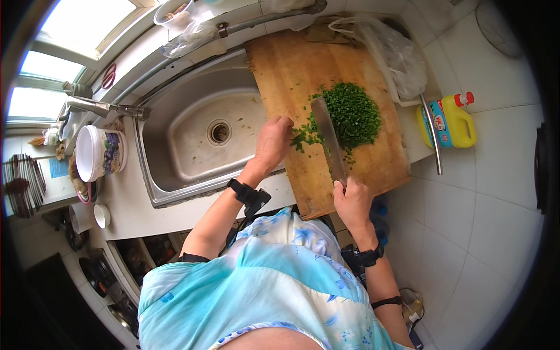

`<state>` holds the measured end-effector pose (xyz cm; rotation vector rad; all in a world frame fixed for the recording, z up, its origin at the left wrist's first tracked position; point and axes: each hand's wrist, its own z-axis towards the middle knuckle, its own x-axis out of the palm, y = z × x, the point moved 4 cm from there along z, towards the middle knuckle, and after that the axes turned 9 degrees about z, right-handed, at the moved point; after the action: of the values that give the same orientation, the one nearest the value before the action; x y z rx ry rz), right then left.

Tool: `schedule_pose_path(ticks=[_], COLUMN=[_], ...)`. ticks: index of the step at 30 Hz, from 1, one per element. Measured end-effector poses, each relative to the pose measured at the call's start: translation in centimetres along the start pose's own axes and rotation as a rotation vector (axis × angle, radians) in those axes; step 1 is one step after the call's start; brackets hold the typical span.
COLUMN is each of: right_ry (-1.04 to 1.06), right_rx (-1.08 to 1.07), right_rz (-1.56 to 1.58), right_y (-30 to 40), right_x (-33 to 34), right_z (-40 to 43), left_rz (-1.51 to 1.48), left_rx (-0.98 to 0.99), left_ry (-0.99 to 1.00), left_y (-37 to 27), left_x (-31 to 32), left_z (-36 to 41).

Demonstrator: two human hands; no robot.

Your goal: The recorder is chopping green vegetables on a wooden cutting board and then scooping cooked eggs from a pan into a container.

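My right hand [353, 203] grips the handle of a broad-bladed kitchen knife [330, 140], a cleaver type. Its blade stands over the wooden cutting board [280, 87], pointing away from me. On the blade's right lies a heaped pile of finely chopped green leaves [353, 113]. Looser, coarser green pieces [306, 134] are scattered to its left. At the board's left edge, beside these pieces, is my left hand [273, 139] with curled fingers. Whether it pinches any leaves is hidden.
The board partly covers a stainless steel sink [192, 127] with a faucet [109, 107]. A plastic tub [100, 151] stands left of it. Right of the board are a plastic bag [400, 65], a yellow jug [457, 124] and a metal bar [431, 133].
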<state>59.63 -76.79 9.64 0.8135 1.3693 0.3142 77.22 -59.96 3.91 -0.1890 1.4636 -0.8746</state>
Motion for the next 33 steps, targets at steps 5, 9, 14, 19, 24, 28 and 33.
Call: schedule_pose_path(ticks=[5, 9, 14, 19, 24, 28, 33], right_ry=[0.091, 0.142, 0.16, 0.184, 0.228, 0.162, 0.139], right_rx=[-0.022, 0.004, 0.018, 0.016, 0.054, 0.062, 0.01], right_rz=[-0.023, -0.068, -0.082, -0.107, -0.214, -0.128, -0.112], right_y=[1.3, 1.0, 1.1, 1.3, 1.2, 0.7, 2.5], right_x=[0.8, 1.6, 1.8, 1.9, 3.6, 3.2, 1.3], right_z=[-0.3, -0.5, -0.5, -0.6, 0.1, 0.4, -0.3], left_rz=[0.059, 0.079, 0.071, 0.042, 0.056, 0.053, 0.035], left_rx=[-0.016, 0.014, 0.079, 0.088, 0.122, 0.007, -0.021], left_ry=[-0.062, 0.015, 0.092, 0.036, -0.005, -0.007, 0.012], left_y=[1.3, 0.4, -0.1, 0.5, -0.1, -0.2, 0.1], left_x=[-1.6, -0.9, 0.4, 0.8, 1.2, 0.7, 0.5], left_z=[-0.8, -1.3, -1.9, -1.9, -1.9, -1.6, -1.7])
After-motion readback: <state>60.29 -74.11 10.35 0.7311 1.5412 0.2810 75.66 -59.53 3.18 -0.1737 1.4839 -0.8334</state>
